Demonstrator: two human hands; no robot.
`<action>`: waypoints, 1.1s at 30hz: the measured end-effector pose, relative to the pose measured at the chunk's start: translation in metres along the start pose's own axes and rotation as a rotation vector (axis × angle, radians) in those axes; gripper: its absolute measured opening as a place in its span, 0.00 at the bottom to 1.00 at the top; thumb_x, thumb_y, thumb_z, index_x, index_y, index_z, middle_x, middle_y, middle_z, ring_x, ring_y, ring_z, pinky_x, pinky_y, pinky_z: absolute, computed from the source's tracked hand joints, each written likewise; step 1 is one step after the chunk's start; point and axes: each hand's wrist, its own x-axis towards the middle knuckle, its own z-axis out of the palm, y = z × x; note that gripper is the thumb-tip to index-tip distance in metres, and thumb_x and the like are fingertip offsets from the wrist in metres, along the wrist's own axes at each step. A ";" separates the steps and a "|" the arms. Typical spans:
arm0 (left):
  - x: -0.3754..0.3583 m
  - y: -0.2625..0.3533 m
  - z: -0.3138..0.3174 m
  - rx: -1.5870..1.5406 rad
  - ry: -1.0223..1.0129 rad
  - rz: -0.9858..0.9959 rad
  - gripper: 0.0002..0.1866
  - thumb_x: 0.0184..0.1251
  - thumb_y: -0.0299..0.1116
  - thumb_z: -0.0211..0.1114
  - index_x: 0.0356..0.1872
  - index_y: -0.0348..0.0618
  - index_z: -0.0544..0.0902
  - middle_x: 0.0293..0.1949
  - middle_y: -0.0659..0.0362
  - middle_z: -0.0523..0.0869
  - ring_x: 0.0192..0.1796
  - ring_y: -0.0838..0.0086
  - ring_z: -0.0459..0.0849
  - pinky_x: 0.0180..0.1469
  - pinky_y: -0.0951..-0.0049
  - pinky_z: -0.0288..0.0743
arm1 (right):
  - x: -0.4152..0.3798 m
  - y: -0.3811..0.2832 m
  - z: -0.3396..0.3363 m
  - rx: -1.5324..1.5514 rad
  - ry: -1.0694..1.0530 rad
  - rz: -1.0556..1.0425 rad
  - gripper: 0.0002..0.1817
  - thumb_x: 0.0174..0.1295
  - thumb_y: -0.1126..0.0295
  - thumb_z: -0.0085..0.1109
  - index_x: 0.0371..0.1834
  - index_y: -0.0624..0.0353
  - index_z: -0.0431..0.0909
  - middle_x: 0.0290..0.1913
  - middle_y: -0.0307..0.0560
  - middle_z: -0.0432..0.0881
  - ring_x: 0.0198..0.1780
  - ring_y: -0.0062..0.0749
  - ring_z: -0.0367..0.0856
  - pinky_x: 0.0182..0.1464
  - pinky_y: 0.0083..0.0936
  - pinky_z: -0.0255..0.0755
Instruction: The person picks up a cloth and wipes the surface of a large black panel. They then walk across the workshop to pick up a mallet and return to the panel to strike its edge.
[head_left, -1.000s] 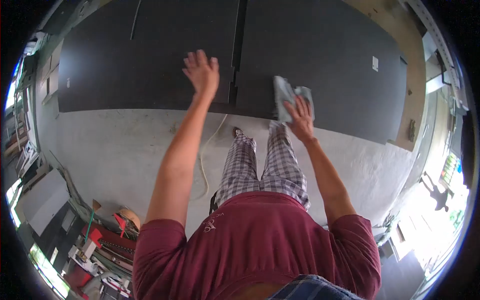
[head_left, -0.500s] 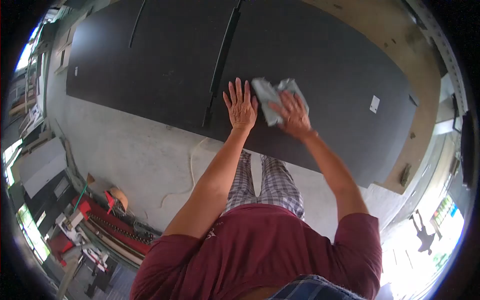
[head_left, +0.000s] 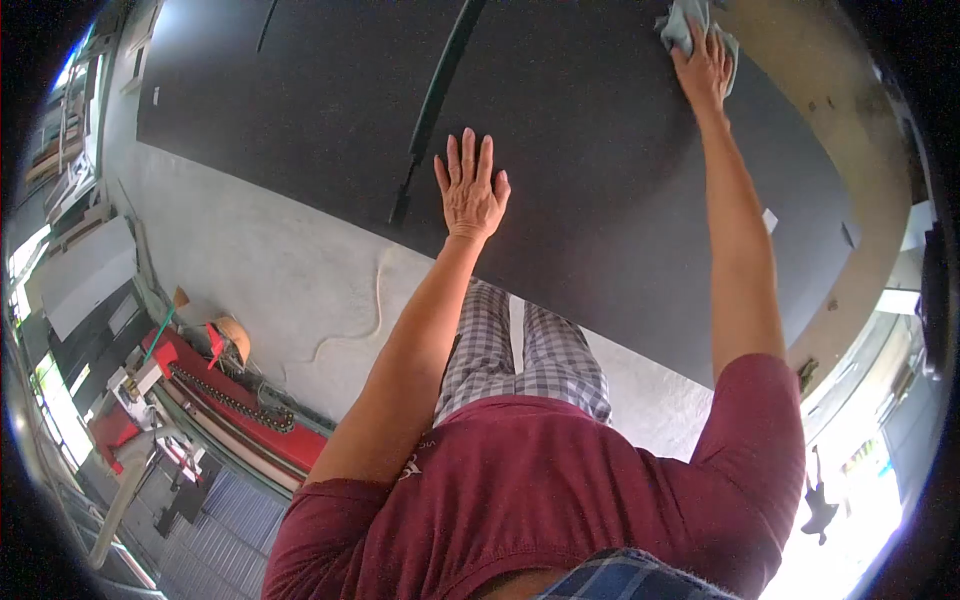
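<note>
A large dark panel (head_left: 580,150) lies in front of me. My left hand (head_left: 470,190) rests flat near its front edge with the fingers spread and nothing held. Just left of that hand a long black strip (head_left: 437,95) runs away across the panel. At the far right part of the panel, my right hand (head_left: 706,70) presses on a crumpled grey-blue cloth (head_left: 688,22), its arm stretched out. Part of the cloth is hidden under the fingers. A small white label (head_left: 769,220) shows beside my right forearm.
A tan board (head_left: 850,150) borders the panel on the right. On the concrete floor (head_left: 240,230) lies a pale cord (head_left: 379,300). Red material (head_left: 200,375), a broom and boards stand at the lower left. A distant person (head_left: 819,512) is at the lower right.
My right hand has moved forward and to the right with the cloth, straightening the arm. My left hand stays flat on the panel. The view has shifted slightly.
</note>
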 end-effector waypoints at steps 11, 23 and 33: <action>-0.001 -0.015 0.003 0.004 0.032 0.024 0.30 0.70 0.45 0.47 0.70 0.50 0.57 0.74 0.54 0.50 0.75 0.53 0.45 0.72 0.44 0.40 | -0.315 -0.186 -0.198 0.352 -0.690 -0.221 0.51 0.32 0.66 0.76 0.67 0.32 0.62 0.71 0.47 0.55 0.74 0.45 0.49 0.72 0.51 0.43; 0.001 -0.017 0.003 0.002 0.029 0.014 0.30 0.68 0.45 0.49 0.70 0.51 0.57 0.73 0.54 0.51 0.74 0.53 0.47 0.72 0.44 0.40 | -0.125 -0.088 -0.103 0.056 -0.519 -0.416 0.49 0.41 0.53 0.70 0.71 0.33 0.56 0.72 0.44 0.55 0.72 0.42 0.53 0.73 0.45 0.46; 0.006 -0.027 0.009 0.006 0.045 0.001 0.30 0.69 0.46 0.47 0.70 0.52 0.58 0.73 0.55 0.53 0.74 0.54 0.47 0.72 0.46 0.39 | -0.079 0.080 -0.052 -0.128 -0.141 0.300 0.36 0.60 0.43 0.49 0.72 0.39 0.55 0.73 0.52 0.53 0.74 0.46 0.49 0.69 0.52 0.47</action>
